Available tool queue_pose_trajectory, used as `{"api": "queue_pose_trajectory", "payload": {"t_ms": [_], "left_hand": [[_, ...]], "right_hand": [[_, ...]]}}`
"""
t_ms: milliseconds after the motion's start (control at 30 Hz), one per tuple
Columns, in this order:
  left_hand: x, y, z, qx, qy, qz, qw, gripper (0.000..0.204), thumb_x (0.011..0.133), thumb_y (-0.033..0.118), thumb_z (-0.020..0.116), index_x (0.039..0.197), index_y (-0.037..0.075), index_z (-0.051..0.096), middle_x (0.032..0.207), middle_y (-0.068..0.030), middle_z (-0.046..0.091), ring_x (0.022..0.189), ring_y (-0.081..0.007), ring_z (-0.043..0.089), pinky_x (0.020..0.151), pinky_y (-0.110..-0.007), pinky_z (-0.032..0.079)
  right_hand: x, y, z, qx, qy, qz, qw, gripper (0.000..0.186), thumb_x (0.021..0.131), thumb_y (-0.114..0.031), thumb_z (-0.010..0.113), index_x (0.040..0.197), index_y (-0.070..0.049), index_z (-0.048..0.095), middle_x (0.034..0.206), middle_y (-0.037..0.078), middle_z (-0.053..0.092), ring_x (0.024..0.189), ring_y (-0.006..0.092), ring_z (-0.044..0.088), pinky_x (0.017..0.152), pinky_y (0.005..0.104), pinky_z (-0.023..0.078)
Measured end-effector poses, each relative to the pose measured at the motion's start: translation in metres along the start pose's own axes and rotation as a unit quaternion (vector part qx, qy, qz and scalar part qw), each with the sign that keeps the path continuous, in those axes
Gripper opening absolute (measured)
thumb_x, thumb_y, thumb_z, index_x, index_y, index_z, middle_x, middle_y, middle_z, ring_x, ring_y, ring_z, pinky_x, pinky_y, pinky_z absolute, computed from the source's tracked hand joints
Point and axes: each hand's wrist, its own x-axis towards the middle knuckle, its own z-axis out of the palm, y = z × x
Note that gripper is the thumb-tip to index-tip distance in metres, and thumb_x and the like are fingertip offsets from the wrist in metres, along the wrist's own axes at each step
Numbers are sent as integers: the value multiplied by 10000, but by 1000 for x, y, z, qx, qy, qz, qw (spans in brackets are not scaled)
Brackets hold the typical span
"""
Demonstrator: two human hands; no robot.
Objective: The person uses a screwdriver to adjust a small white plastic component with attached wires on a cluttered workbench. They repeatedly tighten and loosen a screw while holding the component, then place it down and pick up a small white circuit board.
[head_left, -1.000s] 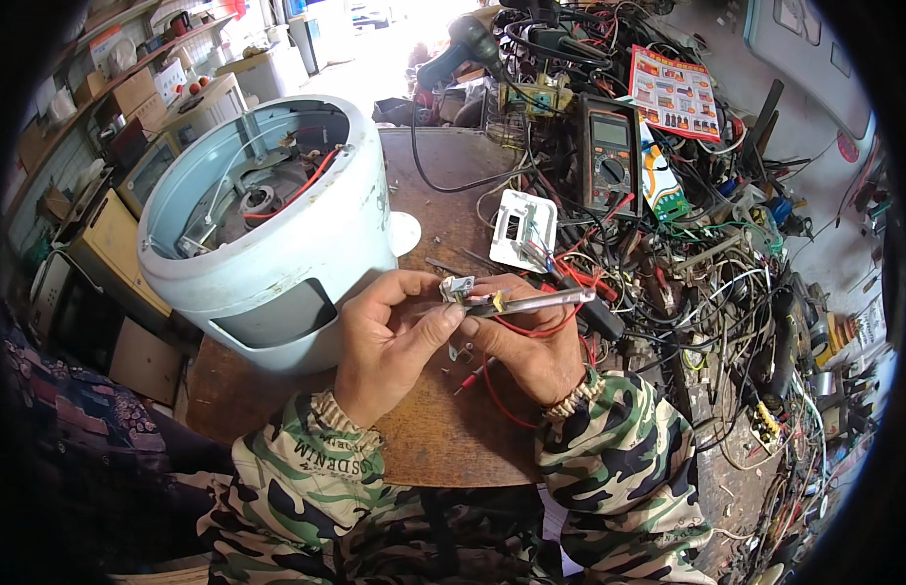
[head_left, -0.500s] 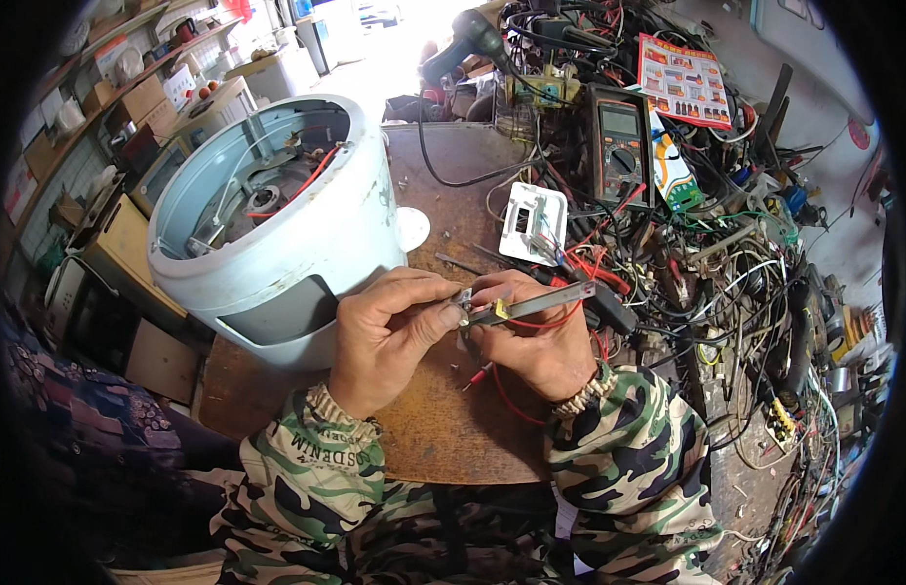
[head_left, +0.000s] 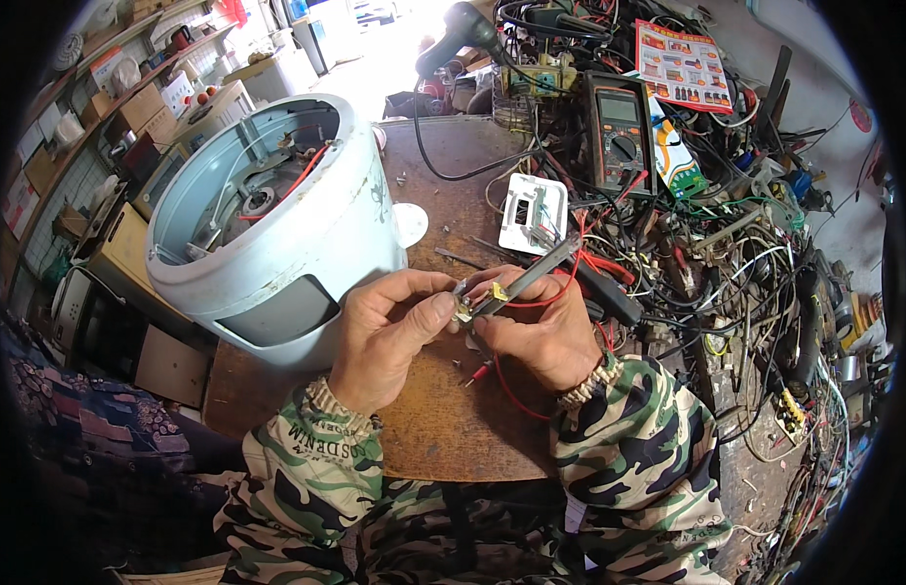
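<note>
Over the worn wooden bench [head_left: 428,424], my left hand [head_left: 385,341] pinches a small metal part [head_left: 462,310] between thumb and fingers. My right hand [head_left: 545,336] grips a long grey metal bar with a yellow piece [head_left: 538,265] at that same part, tilted up to the right. A red wire and a red probe [head_left: 480,373] hang beside my right hand. Just beyond lie a white plastic plate [head_left: 533,214] with wires and some thin tools [head_left: 458,256]. A large pale-blue round appliance housing [head_left: 268,273] with an open top stands beside my left hand.
At the right are a heap of tangled cables [head_left: 735,283], a multimeter [head_left: 618,136], a printed leaflet [head_left: 682,63] and a heat-gun-shaped tool [head_left: 462,34]. A white disc [head_left: 410,224] lies by the housing. Shelves [head_left: 121,88] line the left; patterned fabric [head_left: 92,409] shows low left.
The metal bar has swung upward at its right end, to a steeper tilt. My hands stay together, with slight shifts of fingers and wrist; the view has moved a little.
</note>
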Motion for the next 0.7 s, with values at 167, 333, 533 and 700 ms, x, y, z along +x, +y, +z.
{"api": "queue_pose_trajectory", "payload": {"t_ms": [167, 333, 533, 700], "left_hand": [[-3, 9, 2, 25, -38, 15, 999, 307, 941, 100, 713, 1196, -60, 649, 970, -50, 700, 838, -72, 645, 762, -224, 534], [0, 6, -8, 143, -53, 37, 988, 334, 912, 56, 723, 1210, -62, 628, 989, -38, 691, 842, -57, 638, 728, -204, 524], [-2, 10, -1, 150, -24, 30, 988, 248, 893, 21, 723, 1117, -43, 639, 959, -20, 681, 824, -33, 623, 706, -182, 507], [-4, 9, 0, 151, -10, 27, 988, 261, 890, 8, 722, 1130, -40, 630, 962, -23, 684, 830, -28, 622, 705, -180, 501]], "right_hand": [[2, 3, 0, 42, -4, -24, 999, 181, 799, 53, 709, 966, 1, 665, 946, 39, 711, 886, 91, 644, 796, 266, 523], [4, 9, -4, 6, -18, -63, 998, 210, 779, 56, 725, 959, -12, 640, 964, 38, 684, 928, 107, 627, 844, 288, 510], [4, 8, -3, 17, -31, -51, 998, 227, 790, 78, 721, 984, -9, 641, 952, 20, 681, 884, 101, 623, 794, 271, 506], [5, 12, -3, 46, -36, -47, 997, 232, 805, 89, 723, 1001, -7, 645, 953, 12, 688, 858, 88, 630, 748, 258, 509]]}}
